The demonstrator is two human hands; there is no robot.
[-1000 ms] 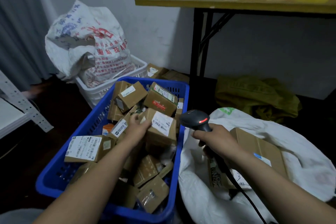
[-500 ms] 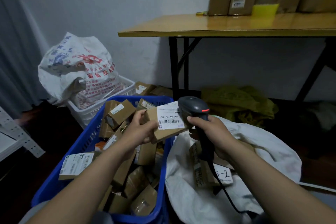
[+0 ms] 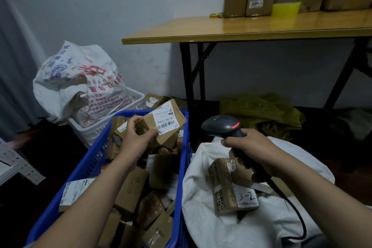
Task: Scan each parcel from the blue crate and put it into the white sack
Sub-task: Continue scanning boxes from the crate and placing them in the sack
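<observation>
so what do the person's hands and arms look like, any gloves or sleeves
No gloves: the left hand and right hand are bare, with no rings or watch showing. Both forearms are bare right to the frame's edge, so no sleeves are in view.

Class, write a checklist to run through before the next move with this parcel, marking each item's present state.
1. Left hand grips the parcel: ok.
2. Barcode label uncovered, facing up: ok.
3. Right hand grips the barcode scanner: ok.
4. Scanner's red light lit: ok.
5. Scan registered: cannot tell.
6. White sack mouth open beside the blue crate: ok.
</observation>
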